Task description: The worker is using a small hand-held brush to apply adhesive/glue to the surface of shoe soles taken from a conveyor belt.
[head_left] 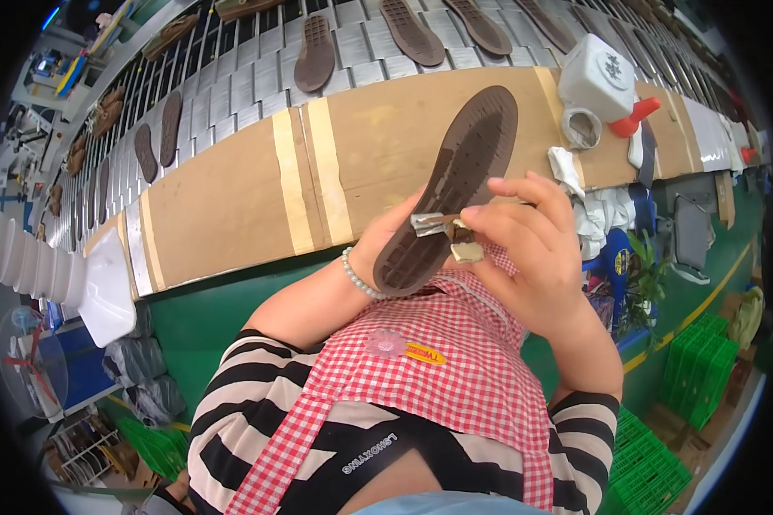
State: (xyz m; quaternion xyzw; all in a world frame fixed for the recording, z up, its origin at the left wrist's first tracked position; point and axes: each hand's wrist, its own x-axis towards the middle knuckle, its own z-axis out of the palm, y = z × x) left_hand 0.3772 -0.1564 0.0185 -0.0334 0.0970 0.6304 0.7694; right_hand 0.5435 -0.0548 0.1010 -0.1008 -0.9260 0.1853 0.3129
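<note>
A dark brown shoe sole point(472, 142) is held up slantwise in front of my chest, its ribbed, hollowed face toward me. My left hand point(378, 240) is closed round the lower part of its left edge; most of the fingers are hidden behind it. Over the sole's lower half, my right hand point(537, 245) pinches a small tool point(429, 225) with a silvery flat end and a short brown stem, possibly a brush. The silvery end overlaps the sole, but contact is unclear. A small cream-coloured piece point(467, 252) shows beside the right fingers; I cannot make out what it is.
Beyond a cardboard-covered ledge point(223, 206) runs a metal slat conveyor point(356, 60) carrying several soles. On the ledge's right stand a white container point(597, 77), a tape roll point(581, 128) and a red funnel-like piece point(636, 117). Stacked white cups point(26, 253) are left; green crates point(696, 369) are right.
</note>
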